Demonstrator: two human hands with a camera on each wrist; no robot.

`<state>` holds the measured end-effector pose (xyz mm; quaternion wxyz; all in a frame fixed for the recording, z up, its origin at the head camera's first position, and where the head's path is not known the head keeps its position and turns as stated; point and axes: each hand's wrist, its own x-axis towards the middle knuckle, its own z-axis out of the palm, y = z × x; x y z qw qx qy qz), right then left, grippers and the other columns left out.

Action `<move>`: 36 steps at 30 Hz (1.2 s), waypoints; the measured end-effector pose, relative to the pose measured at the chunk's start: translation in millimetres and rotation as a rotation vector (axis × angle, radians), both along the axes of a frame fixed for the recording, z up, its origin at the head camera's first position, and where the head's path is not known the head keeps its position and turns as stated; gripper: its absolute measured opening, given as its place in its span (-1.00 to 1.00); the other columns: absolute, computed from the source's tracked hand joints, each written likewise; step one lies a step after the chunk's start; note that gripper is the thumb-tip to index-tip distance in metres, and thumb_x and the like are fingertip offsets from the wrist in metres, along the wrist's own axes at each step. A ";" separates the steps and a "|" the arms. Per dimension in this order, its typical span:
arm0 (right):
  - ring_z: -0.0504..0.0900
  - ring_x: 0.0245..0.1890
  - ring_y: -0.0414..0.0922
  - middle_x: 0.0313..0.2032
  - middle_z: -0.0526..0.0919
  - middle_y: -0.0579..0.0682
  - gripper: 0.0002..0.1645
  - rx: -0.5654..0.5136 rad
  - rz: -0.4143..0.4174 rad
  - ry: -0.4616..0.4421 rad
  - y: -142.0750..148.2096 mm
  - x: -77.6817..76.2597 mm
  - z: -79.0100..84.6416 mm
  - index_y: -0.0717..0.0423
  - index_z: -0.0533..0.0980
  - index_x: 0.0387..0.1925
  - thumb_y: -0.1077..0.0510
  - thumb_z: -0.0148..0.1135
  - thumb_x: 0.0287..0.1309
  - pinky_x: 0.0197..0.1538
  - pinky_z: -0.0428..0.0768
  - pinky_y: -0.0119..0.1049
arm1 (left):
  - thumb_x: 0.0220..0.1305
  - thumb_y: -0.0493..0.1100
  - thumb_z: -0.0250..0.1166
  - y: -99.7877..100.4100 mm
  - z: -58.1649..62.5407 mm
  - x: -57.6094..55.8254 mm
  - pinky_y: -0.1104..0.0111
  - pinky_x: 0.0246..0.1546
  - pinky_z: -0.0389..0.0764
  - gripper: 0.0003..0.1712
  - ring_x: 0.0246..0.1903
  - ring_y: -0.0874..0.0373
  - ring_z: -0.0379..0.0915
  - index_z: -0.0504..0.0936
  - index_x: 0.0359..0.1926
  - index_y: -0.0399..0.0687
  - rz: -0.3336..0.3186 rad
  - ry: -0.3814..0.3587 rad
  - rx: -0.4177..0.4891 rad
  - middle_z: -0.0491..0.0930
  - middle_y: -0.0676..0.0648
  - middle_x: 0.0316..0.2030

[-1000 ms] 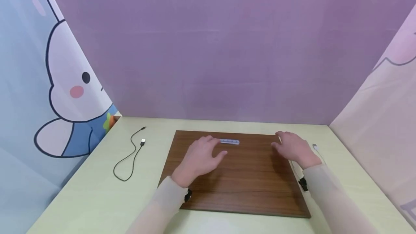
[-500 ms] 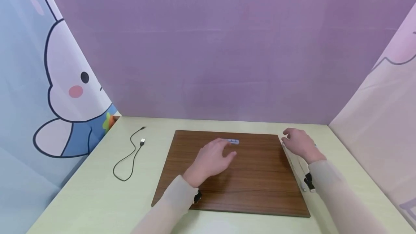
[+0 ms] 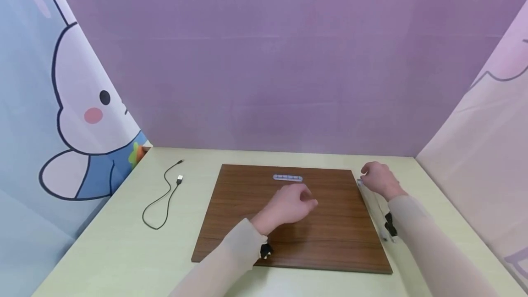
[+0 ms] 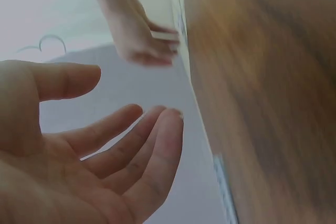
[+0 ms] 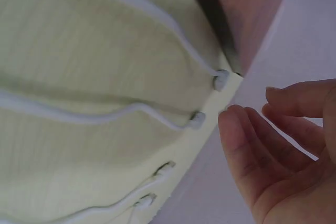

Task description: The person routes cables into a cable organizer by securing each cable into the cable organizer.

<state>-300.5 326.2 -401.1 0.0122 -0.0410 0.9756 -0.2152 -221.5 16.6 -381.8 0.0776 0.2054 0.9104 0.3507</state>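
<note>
My left hand (image 3: 287, 206) hovers over the brown wood-grain board (image 3: 247, 214). In the left wrist view its fingers (image 4: 157, 166) are loosely bent, the thumb apart from them, with nothing between. Near the board's back edge lies a pale blue slotted strip (image 3: 287, 178) that looks like a cable clip. My right hand (image 3: 380, 180) is by the board's far right corner, above several white cables. In the right wrist view its fingers (image 5: 247, 145) are gently curved and hold nothing. The plug ends of two white cables, a nearer plug (image 5: 197, 120) and another plug (image 5: 221, 80), lie close to the fingertips.
A black USB cable (image 3: 168, 200) lies looped on the pale table (image 3: 103, 242) left of the board. Dark and white connectors (image 3: 389, 225) lie beside the board's right edge, near my right sleeve. A purple backdrop (image 3: 268, 58) rises behind the table.
My left hand has moved right and nearer to me, uncovering the whole slotted strip. My right hand has moved right, from over the board's corner to over the white cables.
</note>
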 end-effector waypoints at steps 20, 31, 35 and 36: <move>0.37 -0.74 -0.20 -0.73 0.39 -0.07 -0.61 -0.009 -0.102 -0.151 -6.3 -14.9 -13.7 0.08 0.32 -0.71 0.29 -0.02 0.25 -0.59 0.39 -0.35 | 0.38 0.09 0.31 34.9 -3.5 14.5 0.26 -0.11 0.57 -0.66 -0.17 0.27 0.52 0.68 0.03 0.04 -0.068 -0.140 0.025 0.64 0.16 -0.09; 0.49 -0.71 -0.17 -0.63 0.51 0.04 -0.78 -0.041 -0.182 -0.190 -10.6 -18.7 -14.4 0.21 0.42 -0.57 0.28 -0.01 0.18 -0.56 0.49 -0.34 | 0.38 0.12 0.30 44.9 -4.9 17.4 0.26 -0.07 0.58 -0.65 -0.10 0.27 0.54 0.67 0.04 0.07 -0.082 -0.111 -0.015 0.65 0.18 -0.06; 0.50 -0.72 -0.16 -0.65 0.51 0.03 -0.76 -0.068 -0.186 -0.196 -9.5 -17.3 -15.0 0.17 0.41 -0.63 0.30 -0.01 0.13 -0.57 0.51 -0.34 | 0.38 0.11 0.30 51.4 -6.8 18.0 0.28 -0.08 0.57 -0.66 -0.11 0.28 0.54 0.68 0.03 0.07 -0.084 -0.109 -0.018 0.65 0.19 -0.07; 0.51 -0.71 -0.16 -0.66 0.51 0.02 -0.76 -0.073 -0.187 -0.198 -8.7 -16.7 -15.4 0.15 0.40 -0.65 0.30 -0.01 0.11 -0.57 0.51 -0.34 | 0.38 0.11 0.30 53.2 -7.0 18.3 0.28 -0.09 0.57 -0.66 -0.11 0.28 0.54 0.68 0.03 0.06 -0.084 -0.108 -0.017 0.65 0.19 -0.07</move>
